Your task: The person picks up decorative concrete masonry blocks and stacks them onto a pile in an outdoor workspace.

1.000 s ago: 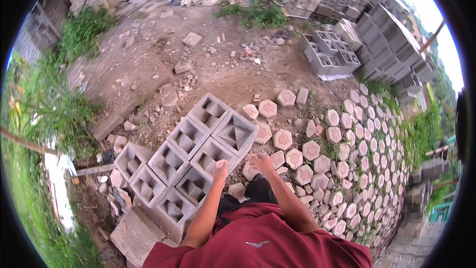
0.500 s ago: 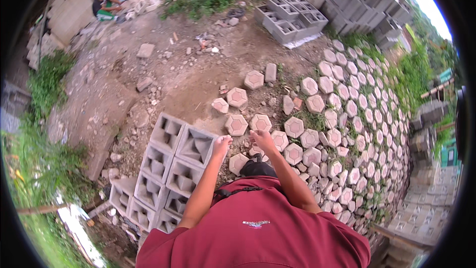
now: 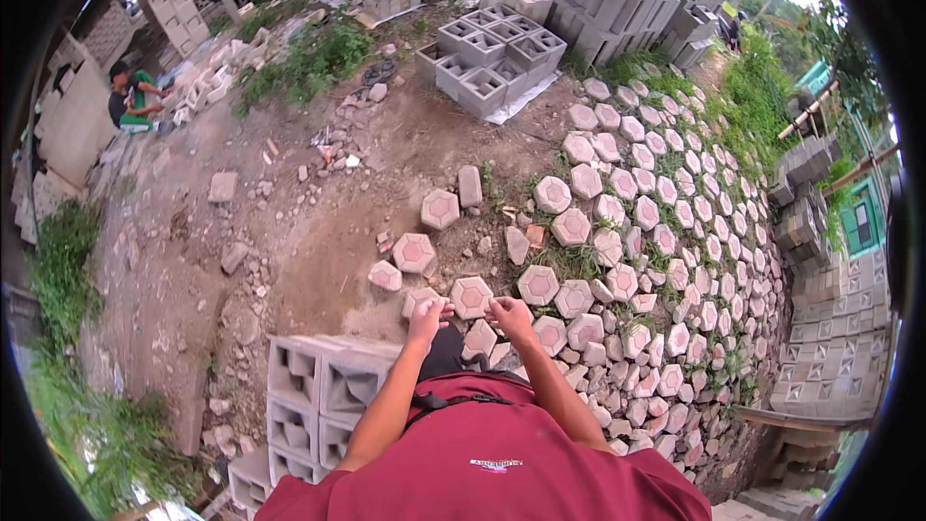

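My left hand (image 3: 430,317) and my right hand (image 3: 508,316) are raised before my body, a short gap apart. The fingers of both are bent inward and look pinched; whether anything small is in them I cannot make out. Between and beyond the hands, a hexagonal paving block (image 3: 472,297) with a pinkish centre lies on the ground. Another hexagonal paver (image 3: 415,301) is partly hidden behind my left hand. Grey hollow concrete blocks (image 3: 352,386) stand stacked to the left of my left forearm.
Rows of hexagonal pavers (image 3: 622,280) with grass and stones between them cover the right side. More hollow blocks (image 3: 482,87) stand on a pale sheet ahead, before a tall block stack (image 3: 617,0). Far left, a person (image 3: 135,101) sits low beside rubble. Weeds (image 3: 299,68) grow nearby.
The view has turned and shifted, so the pavers and stacks sit further left in it. My hands remain in front of me, with the right hand's fingers more bent.
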Demonstrator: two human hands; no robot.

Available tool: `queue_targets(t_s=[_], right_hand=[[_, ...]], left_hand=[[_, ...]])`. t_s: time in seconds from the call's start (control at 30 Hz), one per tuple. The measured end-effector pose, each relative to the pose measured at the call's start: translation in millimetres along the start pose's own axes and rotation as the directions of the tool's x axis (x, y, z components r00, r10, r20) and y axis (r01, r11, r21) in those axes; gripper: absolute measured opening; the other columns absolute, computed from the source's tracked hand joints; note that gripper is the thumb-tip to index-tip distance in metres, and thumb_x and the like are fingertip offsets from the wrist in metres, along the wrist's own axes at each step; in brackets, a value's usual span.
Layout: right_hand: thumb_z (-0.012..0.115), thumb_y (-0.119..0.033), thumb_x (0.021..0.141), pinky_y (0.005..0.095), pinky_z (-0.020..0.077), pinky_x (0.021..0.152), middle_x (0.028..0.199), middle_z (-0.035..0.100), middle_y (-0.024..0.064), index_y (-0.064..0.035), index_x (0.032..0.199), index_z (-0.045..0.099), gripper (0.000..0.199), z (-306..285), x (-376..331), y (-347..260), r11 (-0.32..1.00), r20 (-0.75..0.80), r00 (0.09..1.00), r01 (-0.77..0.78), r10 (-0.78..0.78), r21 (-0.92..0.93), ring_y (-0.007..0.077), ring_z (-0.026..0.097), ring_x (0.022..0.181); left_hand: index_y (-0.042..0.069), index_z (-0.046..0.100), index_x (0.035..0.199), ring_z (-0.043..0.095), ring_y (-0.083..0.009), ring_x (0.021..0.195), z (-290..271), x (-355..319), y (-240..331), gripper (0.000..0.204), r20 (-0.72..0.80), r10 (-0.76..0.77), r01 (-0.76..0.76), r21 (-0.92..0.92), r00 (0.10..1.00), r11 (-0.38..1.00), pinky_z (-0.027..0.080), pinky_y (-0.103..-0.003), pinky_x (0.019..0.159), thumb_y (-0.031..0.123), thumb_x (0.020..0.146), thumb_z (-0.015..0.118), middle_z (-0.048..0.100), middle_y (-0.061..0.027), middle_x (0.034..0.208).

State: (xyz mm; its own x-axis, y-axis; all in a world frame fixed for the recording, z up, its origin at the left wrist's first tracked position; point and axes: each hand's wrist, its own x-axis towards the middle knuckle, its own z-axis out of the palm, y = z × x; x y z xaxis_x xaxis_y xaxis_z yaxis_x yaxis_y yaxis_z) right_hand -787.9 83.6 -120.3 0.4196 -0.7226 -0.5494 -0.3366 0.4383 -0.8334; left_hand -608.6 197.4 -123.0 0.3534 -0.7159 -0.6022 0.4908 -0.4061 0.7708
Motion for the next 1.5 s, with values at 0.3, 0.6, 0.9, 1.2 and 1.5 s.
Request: queue_targets(t_s=[0.3,0.6,0.9,1.2,1.5], right_hand=[[0.058,-0.028,0.09,0.0251,0.0496,0.061,0.086,0.066,0.0065,-0.0007,0.097,0.062,0.028,12,151,-112,0.992,-0.074,0.993,0.081,-0.088,-0.098,0.0119,0.062,0.071],[0.056,-0.029,0.091,0.0254,0.0499,0.063,0.088,0.066,0.0068,-0.0007,0.103,0.059,0.031,28,230,-250,0.986,-0.112,0.981,0.163,-0.16,0.018,0.013,0.063,0.075],[0.058,-0.03,0.09,0.0254,0.0506,0.063,0.088,0.066,0.0052,-0.0038,0.1,0.06,0.028,-5,374,-306,0.972,-0.095,0.995,0.007,0.016,0.233,0.0119,0.062,0.075],[0.058,-0.028,0.09,0.0239,0.0488,0.062,0.087,0.065,0.0059,-0.0012,0.1,0.06,0.028,-81,568,-471,0.975,-0.061,0.996,0.083,-0.072,0.204,0.0116,0.061,0.074],[0.059,-0.026,0.09,0.0233,0.0473,0.058,0.081,0.065,0.0052,0.0006,0.095,0.06,0.027,-147,685,-593,0.987,-0.095,0.989,0.126,-0.117,0.103,0.0107,0.061,0.067]], left_hand=[[0.009,0.06,0.101,0.061,-0.0103,0.081,-13,154,127,0.029,0.082,0.04,-0.037,-0.037,0.996,0.999,0.047,-0.026,0.067,0.035,0.09,0.051,0.066,-0.0024,0.092],[0.008,0.059,0.101,0.061,-0.0138,0.083,-29,253,279,0.027,0.036,0.061,-0.064,0.089,0.997,0.994,0.048,-0.029,0.068,0.032,0.092,0.05,0.065,-0.0044,0.095],[0.008,0.059,0.102,0.062,-0.0156,0.086,18,373,312,0.028,0.056,-0.09,0.088,0.041,0.994,0.995,0.049,-0.03,0.071,0.033,0.091,0.051,0.065,-0.0051,0.097],[0.009,0.059,0.104,0.062,-0.0154,0.086,106,560,482,0.03,0.048,-0.009,-0.001,0.188,0.999,0.982,0.049,-0.031,0.072,0.035,0.091,0.051,0.066,-0.0045,0.096],[0.008,0.058,0.106,0.061,-0.0142,0.088,191,672,614,0.029,0.045,0.066,-0.066,-0.003,0.997,0.998,0.048,-0.031,0.074,0.033,0.093,0.049,0.065,-0.0042,0.097]])
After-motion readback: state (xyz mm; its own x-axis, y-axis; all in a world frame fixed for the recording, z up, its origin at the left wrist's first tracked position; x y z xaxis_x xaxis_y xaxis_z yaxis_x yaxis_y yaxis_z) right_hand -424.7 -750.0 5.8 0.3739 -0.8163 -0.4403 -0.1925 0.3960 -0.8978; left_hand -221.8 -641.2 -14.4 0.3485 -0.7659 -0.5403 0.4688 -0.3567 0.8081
